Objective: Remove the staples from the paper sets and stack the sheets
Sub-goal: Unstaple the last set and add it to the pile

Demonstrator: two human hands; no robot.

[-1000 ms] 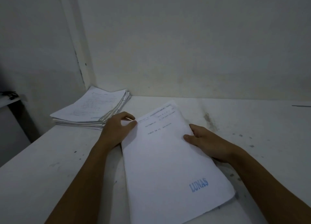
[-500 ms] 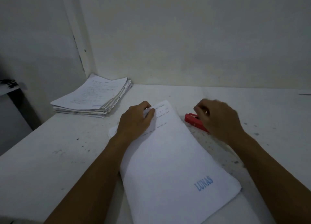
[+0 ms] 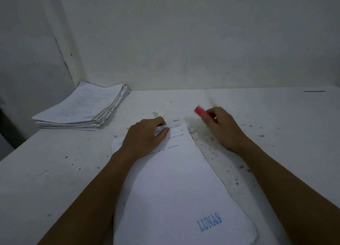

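Observation:
A stapled paper set (image 3: 176, 186) stamped with a blue "LUNAS" lies slanted on the white table in front of me. My left hand (image 3: 145, 136) rests on its far left corner, thumb and fingers pinching the corner. Just right of the set's far edge, my right hand (image 3: 222, 127) grips a red staple remover (image 3: 200, 112), whose end pokes out past my fingers, slightly blurred. A stack of loose sheets (image 3: 82, 108) sits at the far left corner of the table, against the wall.
The white table (image 3: 276, 127) is speckled with dark marks and small bits around the paper. A wall runs along its far edge. The table's left edge drops off beside the sheet stack. A thin dark line (image 3: 314, 91) lies at the far right.
My right hand left the paper's right edge, reached to the red staple remover and now holds it lifted. My left hand shifted onto the set's far corner.

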